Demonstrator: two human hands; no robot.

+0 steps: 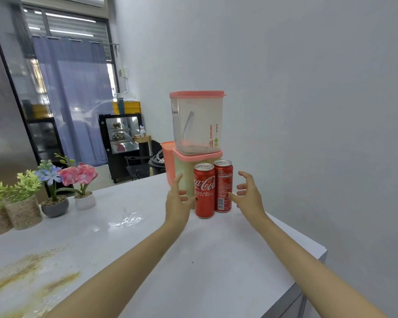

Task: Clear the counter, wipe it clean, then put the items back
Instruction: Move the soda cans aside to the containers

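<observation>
Two red cola cans stand side by side on the white counter near the wall: the left can and the right can. Behind them a clear container with a pink lid is stacked on a second pink-lidded container. My left hand is open just left of the left can, its thumb touching or nearly touching it. My right hand is open just right of the right can, with the thumb at its side. Neither hand grips anything.
Potted artificial plants line the counter's left edge: pink flowers, blue flowers and green plants. Yellowish spilled crumbs and a wet patch mark the counter. A pink jug stands behind the containers. The wall is on the right.
</observation>
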